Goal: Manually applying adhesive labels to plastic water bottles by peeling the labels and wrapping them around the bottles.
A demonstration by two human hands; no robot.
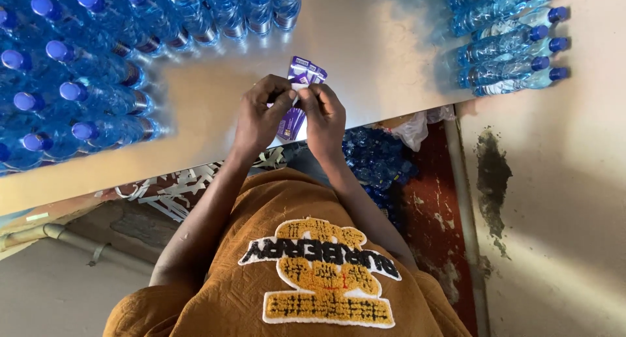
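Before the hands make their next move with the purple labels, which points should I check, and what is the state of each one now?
1. Left hand grips the purple labels: ok, fingers pinch them.
2. Right hand also on the labels: ok, both hands meet at the strip.
3. Labels separated to a single one: cannot tell, the fingers hide the edges.
4. Free table surface ahead of the hands: ok, bare between the bottle groups.
5. Bottles at left lying with caps on: ok, blue caps visible.
6. Bottles at right already labelled: cannot tell, too blurred.
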